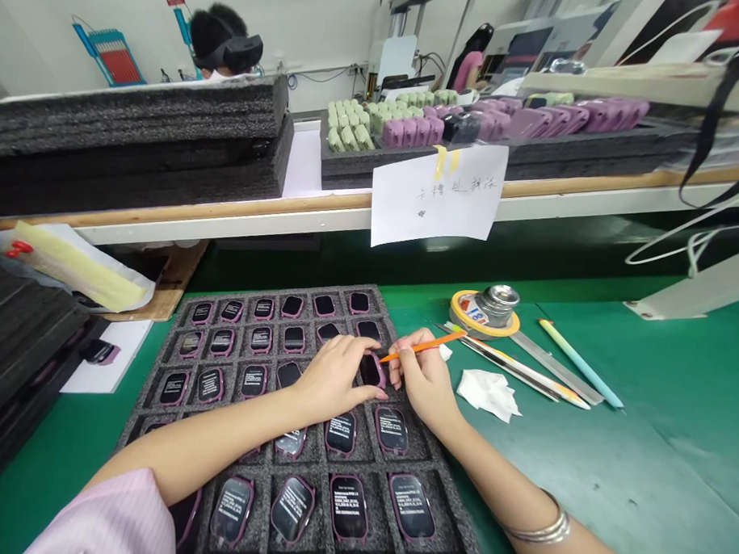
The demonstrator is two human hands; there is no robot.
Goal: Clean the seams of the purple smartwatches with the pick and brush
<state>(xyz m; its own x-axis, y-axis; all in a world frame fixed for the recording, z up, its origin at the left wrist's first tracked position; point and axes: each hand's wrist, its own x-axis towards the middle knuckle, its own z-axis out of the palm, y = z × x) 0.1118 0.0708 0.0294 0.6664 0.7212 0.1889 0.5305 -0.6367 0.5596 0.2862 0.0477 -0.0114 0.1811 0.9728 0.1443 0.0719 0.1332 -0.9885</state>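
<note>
My left hand (340, 373) reaches across a black foam tray (311, 461) and grips a purple-framed smartwatch body (373, 372) between thumb and fingers. Its dark screen faces up. From the right, my right hand (419, 374) pinches an orange pointed stick (428, 344), whose tip meets the side of that watch body. Several more watch bodies lie in the tray's compartments, many with white text on their screens, such as the one at the near right (411, 505). Part of the tray is hidden under my left forearm.
Right of the tray lie a crumpled white tissue (490, 393), a metal ruler (557, 368), a blue-yellow pen (581, 363) and a yellow tape roll (465, 313) with a metal-topped bottle (500, 302). A shelf (323, 219) crosses behind, holding foam trays and a taped paper note (438, 199).
</note>
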